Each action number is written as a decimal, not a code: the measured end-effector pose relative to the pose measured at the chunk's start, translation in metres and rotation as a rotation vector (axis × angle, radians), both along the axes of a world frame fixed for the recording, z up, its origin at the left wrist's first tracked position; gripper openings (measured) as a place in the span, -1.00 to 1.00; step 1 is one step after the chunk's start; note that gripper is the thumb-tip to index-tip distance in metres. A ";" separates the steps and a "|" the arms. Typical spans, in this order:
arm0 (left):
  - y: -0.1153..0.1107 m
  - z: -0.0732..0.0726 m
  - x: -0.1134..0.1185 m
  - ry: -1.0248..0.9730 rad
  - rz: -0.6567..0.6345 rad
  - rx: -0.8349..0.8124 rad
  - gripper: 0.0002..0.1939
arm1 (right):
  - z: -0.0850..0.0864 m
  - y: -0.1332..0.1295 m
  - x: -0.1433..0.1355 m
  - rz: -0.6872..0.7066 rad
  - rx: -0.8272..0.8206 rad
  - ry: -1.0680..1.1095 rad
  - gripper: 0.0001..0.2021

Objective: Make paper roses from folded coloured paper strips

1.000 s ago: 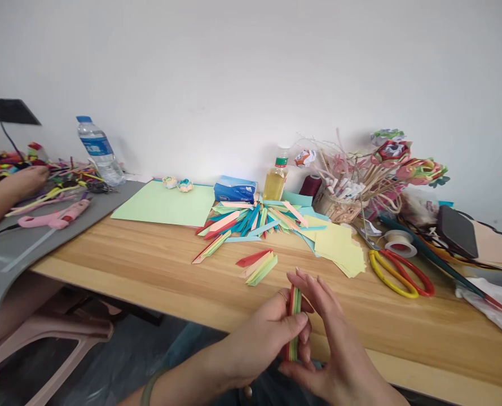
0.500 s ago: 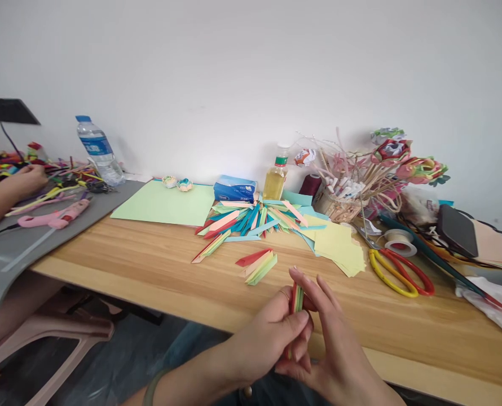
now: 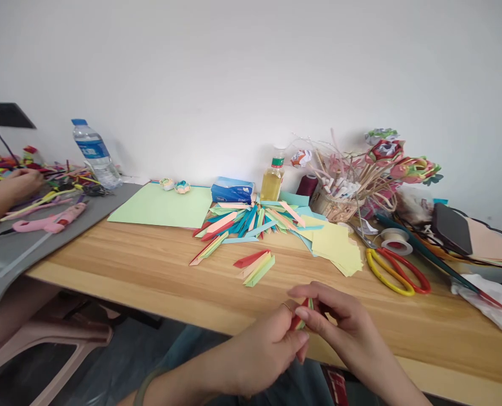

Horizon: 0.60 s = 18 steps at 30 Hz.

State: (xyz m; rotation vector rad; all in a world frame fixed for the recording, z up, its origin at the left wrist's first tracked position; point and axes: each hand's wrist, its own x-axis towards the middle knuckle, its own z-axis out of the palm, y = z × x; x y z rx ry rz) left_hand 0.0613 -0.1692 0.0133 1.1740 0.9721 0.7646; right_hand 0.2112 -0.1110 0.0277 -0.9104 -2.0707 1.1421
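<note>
Near the table's front edge, my left hand (image 3: 272, 344) is closed round a small stack of folded paper strips (image 3: 300, 322), red on the outside with green showing. My right hand (image 3: 333, 316) pinches the top of the same stack between thumb and fingers; much of it is hidden by both hands. Just beyond, a few folded strips (image 3: 255, 267) in red, peach and green lie on the wood. Farther back is a heap of folded paper strips (image 3: 251, 220) in blue, teal, green, peach and red.
Scissors (image 3: 397, 273), a ribbon spool (image 3: 395, 241) and yellow paper sheets (image 3: 338, 248) lie to the right. Behind stand a basket of paper flowers (image 3: 339, 206), a bottle of yellow liquid (image 3: 272, 180) and a tissue pack (image 3: 233, 190). At left, another person's hand (image 3: 25, 183) works near a pink glue gun (image 3: 54, 220).
My right hand has gone from spread fingers beside the stack to pinching its top with thumb and fingers. The stack now tilts and shows less between my hands.
</note>
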 end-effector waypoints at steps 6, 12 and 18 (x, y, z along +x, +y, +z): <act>0.007 0.003 -0.008 -0.056 -0.057 -0.084 -0.80 | 0.008 0.005 0.003 0.061 -0.049 0.032 -0.69; 0.008 -0.001 -0.019 -0.025 0.047 -0.065 -0.71 | 0.003 0.017 0.012 0.003 0.151 -0.111 -0.78; 0.005 -0.003 -0.016 0.448 0.118 0.261 -0.72 | -0.002 0.008 0.010 0.215 0.408 -0.329 -0.75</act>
